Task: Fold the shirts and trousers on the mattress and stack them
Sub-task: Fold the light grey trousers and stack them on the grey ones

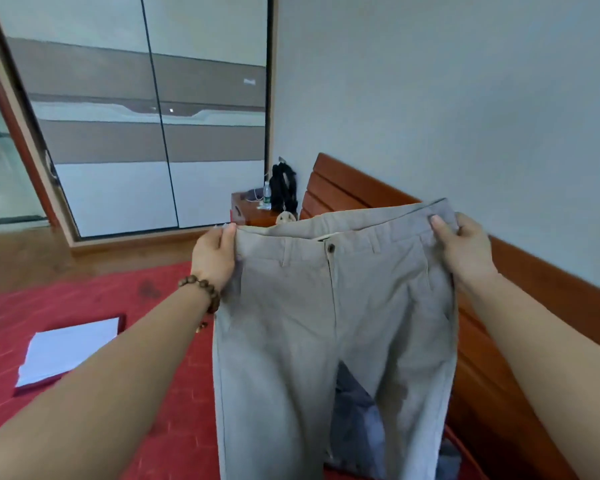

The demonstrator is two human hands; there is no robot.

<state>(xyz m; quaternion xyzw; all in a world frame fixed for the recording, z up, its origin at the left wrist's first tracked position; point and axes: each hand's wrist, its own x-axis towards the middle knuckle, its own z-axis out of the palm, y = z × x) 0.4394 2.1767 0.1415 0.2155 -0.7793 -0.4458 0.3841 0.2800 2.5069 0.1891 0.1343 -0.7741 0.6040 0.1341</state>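
While the light grey cotton trousers (329, 327) hang in the air above the red patterned mattress (174, 393), front outward with the brown button visible, the left hand (215, 258) pinches one end of the waistband between thumb and curled fingers, and the right hand (465, 251) grips the other end likewise. A blue-grey garment (357, 420) shows between the legs. Further left lies a white folded shirt (66, 351). Behind stands an orange-brown wooden headboard (347, 188).

A home bedroom: wooden headboard (354, 188), red mattress (174, 410), sliding wardrobe (160, 133), bedside table (253, 211).
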